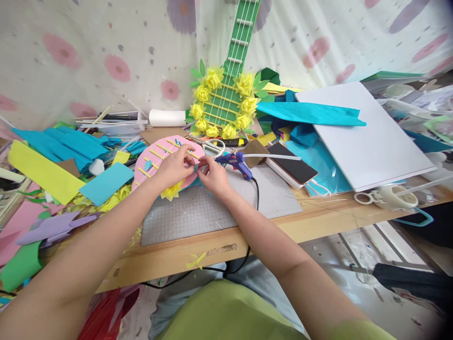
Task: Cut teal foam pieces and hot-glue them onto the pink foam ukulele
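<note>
A pink board with yellow strips, a blue oval and a yellow flower lies on the grey cutting mat. Over its right part, my left hand has its fingers bent together. Close beside it, my right hand pinches a small blue piece between thumb and finger. Whatever my left fingertips hold is too small to make out. A blue glue gun with a white glue stick lies just right of my right hand. White-handled scissors rest behind the hands.
A green paper guitar ringed with yellow flowers stands at the back. Coloured paper is heaped on the left. To the right are a phone, a white board and a tape dispenser. A black cable hangs over the table's front edge.
</note>
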`<state>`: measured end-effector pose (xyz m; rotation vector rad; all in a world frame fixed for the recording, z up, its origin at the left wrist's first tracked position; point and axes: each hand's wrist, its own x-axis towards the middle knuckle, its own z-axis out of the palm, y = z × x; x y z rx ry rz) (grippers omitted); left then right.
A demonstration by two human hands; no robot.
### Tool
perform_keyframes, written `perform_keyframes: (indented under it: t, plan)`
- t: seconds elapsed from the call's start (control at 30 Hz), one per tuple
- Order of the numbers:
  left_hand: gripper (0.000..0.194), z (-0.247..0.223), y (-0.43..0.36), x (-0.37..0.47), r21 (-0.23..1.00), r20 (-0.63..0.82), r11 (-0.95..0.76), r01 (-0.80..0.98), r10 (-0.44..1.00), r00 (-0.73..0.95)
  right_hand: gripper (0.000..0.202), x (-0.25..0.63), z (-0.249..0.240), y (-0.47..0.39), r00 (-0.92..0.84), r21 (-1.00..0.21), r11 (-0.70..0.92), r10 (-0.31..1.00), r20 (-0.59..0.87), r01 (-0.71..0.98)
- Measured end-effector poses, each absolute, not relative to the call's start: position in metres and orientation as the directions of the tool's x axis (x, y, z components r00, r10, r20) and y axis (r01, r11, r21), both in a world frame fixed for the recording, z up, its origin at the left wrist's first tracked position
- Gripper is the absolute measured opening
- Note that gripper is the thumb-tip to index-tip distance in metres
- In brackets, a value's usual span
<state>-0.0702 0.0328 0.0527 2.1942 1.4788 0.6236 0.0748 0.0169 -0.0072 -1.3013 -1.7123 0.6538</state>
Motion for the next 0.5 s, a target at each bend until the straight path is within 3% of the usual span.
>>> perform_keyframes:
  t: [0.27, 0.5]
  plan:
    - [0.046, 0.054, 0.034, -0.0717, 0.593, 0.188, -0.382, 0.709, 0.921, 0.34, 0.031, 0.0751, -0.0049, 0.0167, -0.082, -0.83, 0.31, 0.948, 0.308, 0.464]
    - [0.045, 0.0603, 0.0351, -0.076, 0.632, 0.283, -0.372, 0.68, 0.928, 0.244, 0.032, 0.0815, -0.0024, 0.0154, -0.042, -0.873, 0.316, 0.945, 0.324, 0.372]
